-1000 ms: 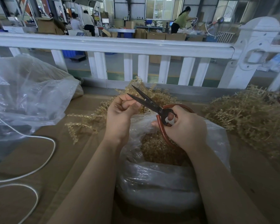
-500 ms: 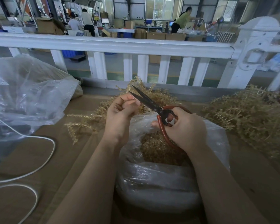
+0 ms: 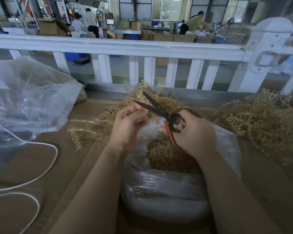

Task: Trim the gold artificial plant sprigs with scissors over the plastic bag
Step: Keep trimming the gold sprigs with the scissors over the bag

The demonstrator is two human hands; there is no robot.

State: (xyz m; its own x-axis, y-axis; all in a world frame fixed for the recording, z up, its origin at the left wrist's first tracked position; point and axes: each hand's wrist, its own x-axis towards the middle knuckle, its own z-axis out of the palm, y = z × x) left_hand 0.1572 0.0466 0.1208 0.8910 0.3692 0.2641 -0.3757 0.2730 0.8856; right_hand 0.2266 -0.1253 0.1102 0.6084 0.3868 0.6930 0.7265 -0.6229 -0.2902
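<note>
Scissors (image 3: 161, 110): blades apart, over plastic bag (image 3: 161, 191)
Right hand (image 3: 193, 134): grip clamped on red handles
Left hand (image 3: 128, 125): grip pinching gold sprig (image 3: 143, 118) at blades
Sprig pile (image 3: 260, 122): bench, 3 o'clock of bag

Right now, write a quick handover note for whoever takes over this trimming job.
Left hand pinches a gold sprig at the blades.
Right hand grips the scissors, blades open.
Both are over the plastic bag, which already holds cut gold pieces.
Untrimmed sprigs: a heap on the right, more behind the hands.
Left: finish this cut, then work through the heaps.
</note>
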